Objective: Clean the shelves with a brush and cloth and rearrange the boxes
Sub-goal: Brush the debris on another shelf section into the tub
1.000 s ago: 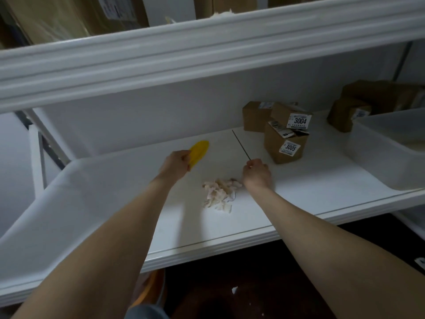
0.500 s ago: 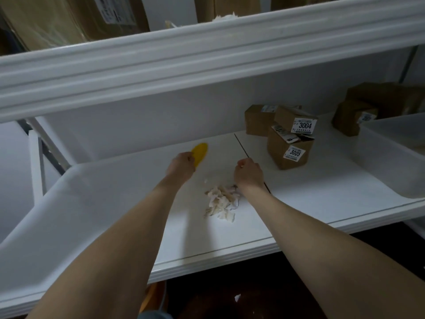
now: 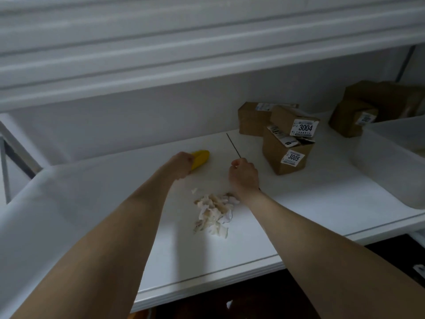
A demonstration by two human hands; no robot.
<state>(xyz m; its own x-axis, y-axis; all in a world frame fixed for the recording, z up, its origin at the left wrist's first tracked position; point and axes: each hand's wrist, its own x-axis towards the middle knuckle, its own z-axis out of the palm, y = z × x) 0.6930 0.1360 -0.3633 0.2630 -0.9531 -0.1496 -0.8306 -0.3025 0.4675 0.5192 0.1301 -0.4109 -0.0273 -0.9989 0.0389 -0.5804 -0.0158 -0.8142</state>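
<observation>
From the head camera I see the left hand [image 3: 181,165] gripping a yellow brush [image 3: 201,158], fingers wrapped round its near end. The brush's long axis runs from the hand up and to the right, and its free rounded end points toward the back wall of the white shelf [image 3: 92,203], low over the surface; I cannot tell whether it touches. The right hand [image 3: 243,177] sits just right of it, fingers curled in, and I can make out nothing held in them. A thin dark seam [image 3: 233,145] in the shelf runs from the back toward that hand. Directly in front of the right wrist lies a pile of pale paper scraps [image 3: 213,212]. To the right stands a brown box labelled 3005 [image 3: 287,157] with a box labelled 3004 [image 3: 291,122] tilted on top and a third box [image 3: 250,118] behind. Further right are more brown boxes [image 3: 354,117] and a translucent bin [image 3: 391,164]. The upper shelf's edge [image 3: 207,54] overhangs everything.
</observation>
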